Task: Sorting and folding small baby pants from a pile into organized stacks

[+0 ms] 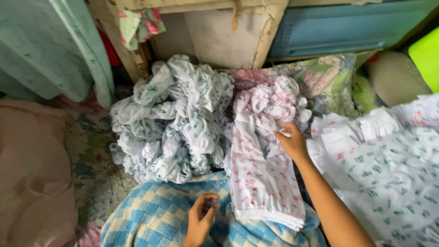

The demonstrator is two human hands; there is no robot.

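Observation:
A white cloth with pink print (pixel 260 178) lies folded lengthwise over my lap, its upper part bunched in a crumpled heap. My right hand (pixel 291 142) reaches forward and rests on this cloth near its middle, fingers pinching the fabric. My left hand (pixel 201 218) hovers low over a blue and cream checked cloth (pixel 151 215), fingers curled and holding nothing. A big crumpled pile of white cloths with green print (pixel 171 123) sits to the left of the pink one.
Flat stacked white pieces with green and pink print (pixel 388 169) lie at the right. A floral pillow (pixel 327 80), a blue panel (pixel 343 27), a worn wooden frame (pixel 219 36) and a mint curtain (pixel 50 45) stand behind. Pink bedding (pixel 32 174) fills the left.

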